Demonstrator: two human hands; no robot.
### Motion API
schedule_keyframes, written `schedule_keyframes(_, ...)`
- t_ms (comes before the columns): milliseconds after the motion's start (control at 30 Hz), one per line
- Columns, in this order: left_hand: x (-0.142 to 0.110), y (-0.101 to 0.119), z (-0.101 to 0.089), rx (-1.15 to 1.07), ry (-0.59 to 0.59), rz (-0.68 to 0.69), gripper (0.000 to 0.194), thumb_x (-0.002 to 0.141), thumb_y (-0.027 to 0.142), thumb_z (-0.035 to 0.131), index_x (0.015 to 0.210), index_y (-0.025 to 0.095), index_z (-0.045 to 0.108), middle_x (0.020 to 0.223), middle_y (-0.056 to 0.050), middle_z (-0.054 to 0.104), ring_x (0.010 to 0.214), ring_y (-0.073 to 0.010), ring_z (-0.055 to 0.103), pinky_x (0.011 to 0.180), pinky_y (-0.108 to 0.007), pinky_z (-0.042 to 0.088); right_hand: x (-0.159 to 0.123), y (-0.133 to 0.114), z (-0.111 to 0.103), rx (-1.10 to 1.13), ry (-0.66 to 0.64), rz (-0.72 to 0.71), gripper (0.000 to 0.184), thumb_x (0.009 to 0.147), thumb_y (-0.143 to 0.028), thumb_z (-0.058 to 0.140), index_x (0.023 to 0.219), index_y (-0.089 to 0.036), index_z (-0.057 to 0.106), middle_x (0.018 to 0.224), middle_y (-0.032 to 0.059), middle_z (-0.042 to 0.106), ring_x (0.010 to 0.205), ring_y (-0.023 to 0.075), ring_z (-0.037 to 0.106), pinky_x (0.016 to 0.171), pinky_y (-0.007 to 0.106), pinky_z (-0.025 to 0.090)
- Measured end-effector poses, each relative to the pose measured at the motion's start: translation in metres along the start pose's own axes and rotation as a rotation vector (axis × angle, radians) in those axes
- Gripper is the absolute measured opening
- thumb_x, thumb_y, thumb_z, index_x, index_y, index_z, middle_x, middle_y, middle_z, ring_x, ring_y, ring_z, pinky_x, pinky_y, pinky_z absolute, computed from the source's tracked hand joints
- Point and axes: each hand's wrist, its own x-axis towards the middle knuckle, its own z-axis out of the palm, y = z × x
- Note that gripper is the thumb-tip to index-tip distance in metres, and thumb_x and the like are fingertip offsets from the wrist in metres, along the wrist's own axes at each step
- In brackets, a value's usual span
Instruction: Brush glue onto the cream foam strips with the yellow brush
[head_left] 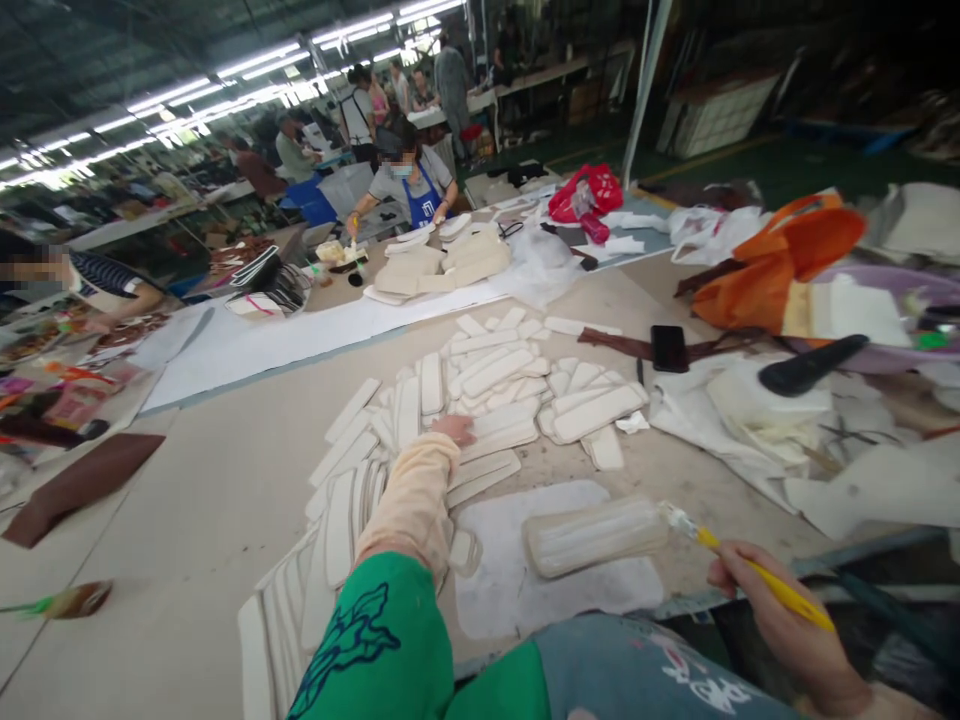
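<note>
My right hand (780,615) is closed around the yellow handle of a brush (795,598). The pale bristles meet the right end of a thick, off-white oblong piece (592,535), whose top looks streaked and wet. That piece lies on a white sheet (487,595) close in front of me. Farther forward, my left hand (454,430) reaches into a pile of similar oblong pieces (495,372), touching the left end of one stack (506,425). Its fingers are small and blurred, so their grip is unclear. More pieces (341,525) fan out beside my left forearm.
A phone (669,348), brown strips and an orange bag (802,255) lie toward the right. A white container (780,400) stands there with a dark object on top. Another brush (79,600) rests at left. Across the table a co-worker (416,185) handles pale pieces.
</note>
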Motion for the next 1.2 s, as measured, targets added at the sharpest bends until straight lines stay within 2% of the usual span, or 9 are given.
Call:
schedule_keyframes(167, 0.009, -0.008, 0.004, 0.004, -0.033, 0.055, 0.045, 0.069, 0.043, 0.063, 0.112, 0.028, 0.060, 0.122, -0.005, 0.058, 0.115, -0.0273, 0.050, 0.099, -0.044, 0.034, 0.000, 0.011, 0.005, 0.056, -0.062, 0.073, 0.019, 0.080, -0.045, 0.052, 0.084, -0.027, 0.058, 0.067, 0.0015, 0.061, 0.059, 0.0202, 0.057, 0.058, 0.033, 0.051)
schedule_keyframes(333, 0.014, -0.022, 0.010, -0.062, -0.036, 0.112, 0.041, 0.073, 0.045, 0.059, 0.109, 0.026, 0.063, 0.116, -0.002, 0.062, 0.108, -0.0204, 0.056, 0.090, -0.029, 0.042, 0.007, -0.003, 0.011, 0.080, -0.094, 0.074, 0.019, 0.080, -0.044, 0.053, 0.084, -0.026, 0.058, 0.065, 0.0009, 0.060, 0.059, 0.0182, 0.056, 0.057, 0.030, 0.051)
schedule_keyframes(467, 0.015, -0.027, 0.011, -0.077, -0.014, 0.147, 0.038, 0.073, 0.043, 0.060, 0.107, 0.026, 0.064, 0.111, 0.000, 0.065, 0.103, -0.0200, 0.058, 0.089, -0.027, 0.043, 0.012, -0.010, 0.012, 0.083, -0.111, 0.072, 0.021, 0.081, -0.044, 0.052, 0.085, -0.025, 0.058, 0.067, 0.0008, 0.061, 0.058, 0.0170, 0.056, 0.058, 0.029, 0.050)
schedule_keyframes(733, 0.006, -0.025, 0.012, -0.045, 0.048, 0.191, 0.038, 0.074, 0.045, 0.059, 0.106, 0.025, 0.065, 0.104, -0.001, 0.068, 0.097, -0.0198, 0.060, 0.086, -0.027, 0.042, 0.009, -0.004, 0.015, 0.113, -0.110, 0.078, 0.022, 0.082, -0.044, 0.052, 0.087, -0.024, 0.058, 0.067, 0.0013, 0.061, 0.058, 0.0167, 0.055, 0.058, 0.029, 0.050)
schedule_keyframes(867, -0.002, -0.020, 0.009, -0.022, 0.106, 0.162, 0.027, 0.082, 0.039, 0.050, 0.098, 0.025, 0.066, 0.096, 0.000, 0.070, 0.091, -0.0176, 0.062, 0.085, -0.026, 0.042, 0.006, -0.001, 0.016, 0.126, -0.095, 0.085, 0.022, 0.081, -0.045, 0.054, 0.087, -0.024, 0.059, 0.067, 0.0012, 0.061, 0.057, 0.0171, 0.055, 0.057, 0.030, 0.049)
schedule_keyframes(933, -0.007, -0.016, 0.003, -0.001, 0.150, 0.145, 0.024, 0.084, 0.033, 0.045, 0.091, 0.024, 0.066, 0.091, -0.001, 0.070, 0.089, -0.0180, 0.062, 0.089, -0.030, 0.040, 0.006, -0.002, 0.016, 0.135, -0.082, 0.075, 0.021, 0.081, -0.044, 0.054, 0.087, -0.024, 0.059, 0.067, 0.0011, 0.061, 0.057, 0.0172, 0.056, 0.057, 0.030, 0.049)
schedule_keyframes(1067, -0.024, -0.002, -0.012, 0.021, 0.295, 0.136, 0.031, 0.089, 0.027, 0.031, 0.098, 0.019, 0.060, 0.101, -0.007, 0.066, 0.099, -0.0200, 0.058, 0.100, -0.039, 0.031, 0.010, -0.010, 0.011, 0.187, 0.030, 0.004, 0.021, 0.081, -0.041, 0.055, 0.094, -0.024, 0.058, 0.080, 0.0029, 0.064, 0.068, 0.0188, 0.061, 0.069, 0.033, 0.052)
schedule_keyframes(1133, -0.042, 0.011, -0.019, -0.026, 0.389, 0.189, 0.034, 0.091, 0.030, 0.027, 0.103, 0.019, 0.057, 0.101, -0.008, 0.065, 0.098, -0.0194, 0.058, 0.095, -0.035, 0.037, 0.016, -0.014, 0.008, 0.249, 0.101, -0.009, 0.023, 0.082, -0.041, 0.055, 0.098, -0.024, 0.057, 0.089, 0.0046, 0.065, 0.077, 0.0206, 0.063, 0.078, 0.037, 0.052)
schedule_keyframes(1200, -0.066, 0.031, -0.019, -0.132, 0.458, 0.302, 0.034, 0.091, 0.035, 0.028, 0.100, 0.020, 0.057, 0.092, -0.006, 0.064, 0.088, -0.0179, 0.060, 0.082, -0.029, 0.043, 0.023, -0.015, 0.005, 0.329, 0.150, -0.006, 0.023, 0.082, -0.041, 0.056, 0.097, -0.024, 0.056, 0.097, 0.0060, 0.065, 0.086, 0.0222, 0.064, 0.086, 0.042, 0.050)
